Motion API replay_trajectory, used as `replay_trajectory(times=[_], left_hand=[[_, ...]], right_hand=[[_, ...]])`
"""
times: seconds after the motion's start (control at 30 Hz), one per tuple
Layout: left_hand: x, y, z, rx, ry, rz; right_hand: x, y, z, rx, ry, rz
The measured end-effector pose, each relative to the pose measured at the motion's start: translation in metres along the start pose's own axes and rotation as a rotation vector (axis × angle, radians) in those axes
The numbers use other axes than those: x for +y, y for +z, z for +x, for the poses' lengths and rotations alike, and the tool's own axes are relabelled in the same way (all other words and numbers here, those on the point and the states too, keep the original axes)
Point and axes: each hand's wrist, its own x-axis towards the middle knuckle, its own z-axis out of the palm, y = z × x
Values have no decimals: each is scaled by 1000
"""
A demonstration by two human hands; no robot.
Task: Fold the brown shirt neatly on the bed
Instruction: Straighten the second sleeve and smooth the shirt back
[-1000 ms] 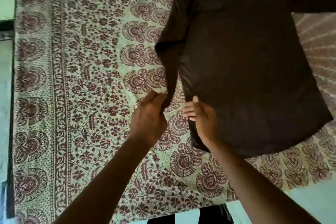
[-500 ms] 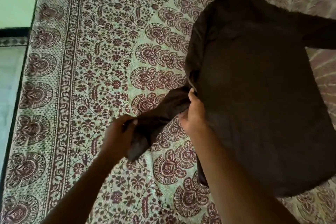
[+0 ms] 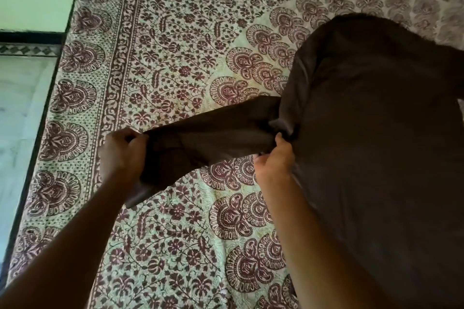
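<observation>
brown shirt (image 3: pixel 376 145) flat on bedspread (image 3: pixel 175 32) | left hand (image 3: pixel 120 153) clenches cuff, right hand (image 3: pixel 275 160) pinches sleeve (image 3: pixel 213 133) at body edge | risk: we overpull, body skews, fold creases

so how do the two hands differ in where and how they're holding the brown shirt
The left hand grips the cuff end of the sleeve, out away from the brown shirt; the right hand pinches the sleeve where it joins the body. The left hand holds its end raised off the bedspread, while the right hand sits against the flat body. Both have fingers curled on the same stretched sleeve.
</observation>
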Motion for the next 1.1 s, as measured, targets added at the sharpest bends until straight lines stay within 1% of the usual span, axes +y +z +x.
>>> replay_trajectory(times=[0.07,0.17,0.23,0.33,0.4,0.53,0.6,0.67,0.8,0.9,0.97,1.03,1.1], left_hand=[[-6,-10,14,20,-3,9],[-15,-23,35,11,-14,0],[-18,-31,48,-4,-7,20],[-18,-43,69,-20,58,91],[-17,-53,88,-33,99,160],[-6,-72,132,-72,270,375],[1,-81,157,-78,334,506],[7,-87,181,-92,414,620],[13,-92,230,-165,509,686],[17,-90,250,-150,620,759],[17,-87,261,-151,639,798],[17,-84,269,-153,649,826],[16,-80,271,-130,671,845]], right_hand=[[13,12,-5,-32,-5,65],[32,30,-12,-54,-19,25],[39,44,-15,-25,-13,4],[47,66,-18,-26,21,-22],[57,81,-22,-51,48,-115],[87,106,-25,-97,62,-487],[106,120,-23,-94,50,-566],[119,134,-21,-99,53,-551],[132,161,-21,-73,40,-473],[134,174,-26,-36,-22,-441],[135,181,-28,-64,-53,-422],[135,183,-32,-90,-76,-488],[136,180,-32,-27,-79,-595]])
